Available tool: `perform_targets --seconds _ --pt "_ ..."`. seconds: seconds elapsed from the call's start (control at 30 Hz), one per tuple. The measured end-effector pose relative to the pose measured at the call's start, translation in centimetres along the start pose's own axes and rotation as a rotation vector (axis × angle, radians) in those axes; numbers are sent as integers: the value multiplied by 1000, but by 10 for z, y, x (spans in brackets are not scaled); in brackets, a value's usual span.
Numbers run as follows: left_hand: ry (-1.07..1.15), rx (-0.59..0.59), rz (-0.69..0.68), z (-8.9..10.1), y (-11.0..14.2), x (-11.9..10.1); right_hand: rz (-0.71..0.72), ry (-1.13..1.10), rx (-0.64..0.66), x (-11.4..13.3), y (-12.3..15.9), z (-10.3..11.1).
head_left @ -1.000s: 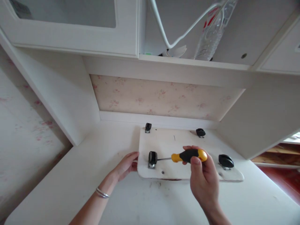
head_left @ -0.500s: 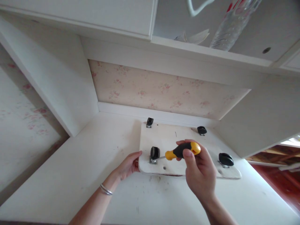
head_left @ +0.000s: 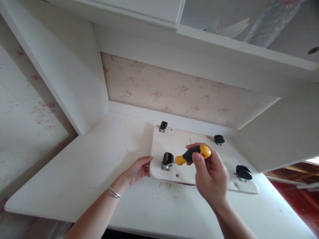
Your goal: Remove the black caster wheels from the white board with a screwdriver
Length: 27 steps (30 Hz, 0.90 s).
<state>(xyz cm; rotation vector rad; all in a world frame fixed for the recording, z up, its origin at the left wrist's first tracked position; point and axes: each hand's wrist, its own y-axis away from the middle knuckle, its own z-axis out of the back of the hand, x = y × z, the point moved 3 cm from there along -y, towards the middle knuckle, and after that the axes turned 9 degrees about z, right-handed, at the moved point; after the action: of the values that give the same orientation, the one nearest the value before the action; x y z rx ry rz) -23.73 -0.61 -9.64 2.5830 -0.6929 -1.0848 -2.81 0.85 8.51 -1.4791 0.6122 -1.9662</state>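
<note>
My right grip [head_left: 211,176] is wrapped around the screwdriver [head_left: 192,154], its tip at the metal plate [head_left: 165,167] under one wheel [head_left: 167,158]; my left grip [head_left: 139,169] pinches the board [head_left: 175,144] at its edge.

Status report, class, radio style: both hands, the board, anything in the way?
Right hand gripping screwdriver, tip at base of near-left wheel. Left hand holding board's left edge. Board lying wheels-up. That wheel may crowd the tip.

A silver-coloured bangle [head_left: 114,192] circles the left wrist [head_left: 121,183] — slim, shiny, seemingly in two narrow bands — with both forearms [head_left: 96,210] bare as far as they show
</note>
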Motion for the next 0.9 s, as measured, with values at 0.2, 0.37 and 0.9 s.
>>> perform_targets --seconds 0.2,0.37,0.9 --pt "-10 11 2 2 -1 0 13 34 49 2 0 -1" --pt "-17 21 3 4 -3 1 37 86 120 7 0 -2" --pt "-24 15 -8 4 -4 1 56 77 120 5 3 1"
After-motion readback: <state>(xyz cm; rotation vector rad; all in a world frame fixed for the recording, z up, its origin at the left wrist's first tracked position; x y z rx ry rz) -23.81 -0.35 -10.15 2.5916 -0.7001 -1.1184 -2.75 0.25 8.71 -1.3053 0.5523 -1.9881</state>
